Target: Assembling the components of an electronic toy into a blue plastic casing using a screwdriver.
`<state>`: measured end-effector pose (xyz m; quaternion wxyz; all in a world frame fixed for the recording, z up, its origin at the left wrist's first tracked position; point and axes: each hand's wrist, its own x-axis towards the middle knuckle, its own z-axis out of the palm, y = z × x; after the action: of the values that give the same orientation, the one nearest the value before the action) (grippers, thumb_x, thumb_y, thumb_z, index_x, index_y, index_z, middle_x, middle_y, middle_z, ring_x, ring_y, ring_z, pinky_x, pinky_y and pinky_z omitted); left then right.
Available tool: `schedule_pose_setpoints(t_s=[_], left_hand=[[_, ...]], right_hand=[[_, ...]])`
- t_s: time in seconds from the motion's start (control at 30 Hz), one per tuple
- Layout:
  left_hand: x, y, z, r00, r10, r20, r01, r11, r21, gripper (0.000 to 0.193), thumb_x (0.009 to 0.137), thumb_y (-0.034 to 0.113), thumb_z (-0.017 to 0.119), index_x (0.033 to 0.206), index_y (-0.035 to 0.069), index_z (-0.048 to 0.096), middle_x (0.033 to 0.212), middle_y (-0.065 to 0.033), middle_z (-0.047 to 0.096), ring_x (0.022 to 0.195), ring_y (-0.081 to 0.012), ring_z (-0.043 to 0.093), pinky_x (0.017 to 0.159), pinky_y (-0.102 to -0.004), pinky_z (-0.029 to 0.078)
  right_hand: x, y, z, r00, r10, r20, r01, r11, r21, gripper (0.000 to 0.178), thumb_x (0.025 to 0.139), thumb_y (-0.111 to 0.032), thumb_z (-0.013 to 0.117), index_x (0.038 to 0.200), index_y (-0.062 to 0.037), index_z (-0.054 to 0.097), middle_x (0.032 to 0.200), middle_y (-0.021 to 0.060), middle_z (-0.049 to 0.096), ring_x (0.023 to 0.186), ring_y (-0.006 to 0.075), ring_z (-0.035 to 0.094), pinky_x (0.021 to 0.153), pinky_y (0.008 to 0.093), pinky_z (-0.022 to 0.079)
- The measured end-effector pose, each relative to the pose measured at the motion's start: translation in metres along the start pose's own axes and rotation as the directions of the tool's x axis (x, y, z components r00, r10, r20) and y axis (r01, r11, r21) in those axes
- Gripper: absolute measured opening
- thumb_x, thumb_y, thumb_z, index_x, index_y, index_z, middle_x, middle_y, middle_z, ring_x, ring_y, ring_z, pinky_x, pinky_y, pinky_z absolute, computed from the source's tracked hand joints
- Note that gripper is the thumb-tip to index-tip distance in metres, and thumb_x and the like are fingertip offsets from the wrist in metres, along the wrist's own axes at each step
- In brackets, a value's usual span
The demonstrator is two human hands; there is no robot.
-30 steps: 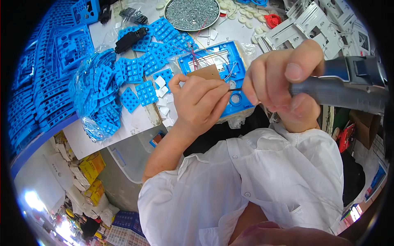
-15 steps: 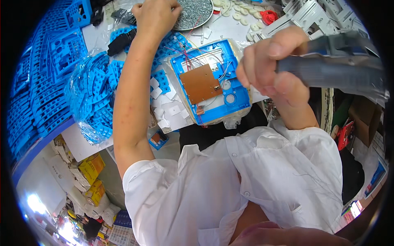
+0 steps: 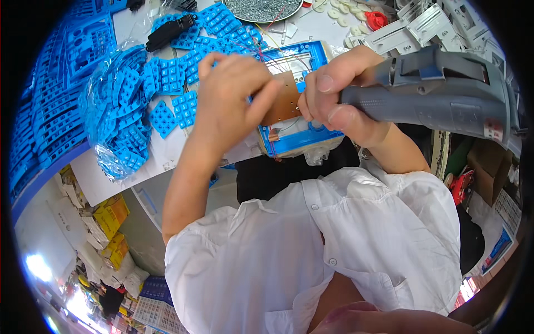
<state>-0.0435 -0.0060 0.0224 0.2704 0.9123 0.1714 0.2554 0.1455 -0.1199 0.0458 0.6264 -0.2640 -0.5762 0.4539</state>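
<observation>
My right hand [image 3: 347, 94] is wrapped round the front end of a grey power screwdriver [image 3: 439, 103], whose body reaches off to the right; my fingers hide its tip. Beneath that hand lies a shallow blue plastic housing [image 3: 303, 146] with a brown circuit board [image 3: 286, 92] and thin wires in it. Just left of the board hovers my left hand [image 3: 231, 100], smeared by motion, its fingers curled in toward the thumb. Whatever they pinch is too small to make out. The left hand covers part of the board and the housing's left side.
A round plate [image 3: 268, 21] of small metal screws stands at the far edge. Blue keypad pieces [image 3: 169, 75] and a clear bag [image 3: 114, 119] of similar parts spread leftward, beside stacked blue panels [image 3: 41, 106]. White plastic frames [image 3: 389, 42] and a red part [image 3: 376, 20] lie far right.
My left hand has come from the screw plate back toward me, to the board's left side. My right hand and the power screwdriver have shifted slightly left over the housing.
</observation>
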Motion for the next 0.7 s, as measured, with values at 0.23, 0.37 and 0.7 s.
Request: schedule_pose_setpoints(t_s=[0.23,0.37,0.7], left_hand=[[-0.047,0.029,0.016,0.998,-0.065,0.007,0.065,0.998,0.013,0.014,0.083,0.011,0.077,0.092,0.012,0.066,0.098,-0.0016,0.072,0.102,-0.0203,0.068,0.107,-0.0523,0.030],[-0.053,0.033,0.021,0.995,-0.100,-0.004,0.100,0.993,0.063,0.016,0.083,0.009,0.076,0.096,0.010,0.065,0.103,-0.0017,0.072,0.107,-0.0190,0.069,0.111,-0.0558,0.027],[-0.055,0.035,0.026,0.988,-0.151,-0.038,0.153,0.986,0.063,0.018,0.084,0.010,0.075,0.097,0.011,0.064,0.103,-0.0008,0.073,0.109,-0.0177,0.069,0.111,-0.0562,0.026]], right_hand=[[0.000,0.006,0.005,0.998,0.050,-0.025,-0.052,0.996,-0.077,0.033,0.098,-0.024,0.070,0.119,-0.0086,0.049,0.067,0.0000,0.051,0.058,0.0107,0.051,0.060,0.0319,0.050],[-0.003,0.010,0.005,0.997,0.072,-0.025,-0.074,0.989,-0.129,0.031,0.099,-0.022,0.069,0.115,-0.0095,0.047,0.067,0.0000,0.051,0.058,0.0108,0.051,0.061,0.0323,0.050],[-0.005,0.014,0.009,0.996,0.076,-0.049,-0.085,0.971,-0.224,0.027,0.098,-0.017,0.068,0.112,-0.0103,0.046,0.068,0.0011,0.052,0.060,0.0122,0.052,0.060,0.0340,0.050]])
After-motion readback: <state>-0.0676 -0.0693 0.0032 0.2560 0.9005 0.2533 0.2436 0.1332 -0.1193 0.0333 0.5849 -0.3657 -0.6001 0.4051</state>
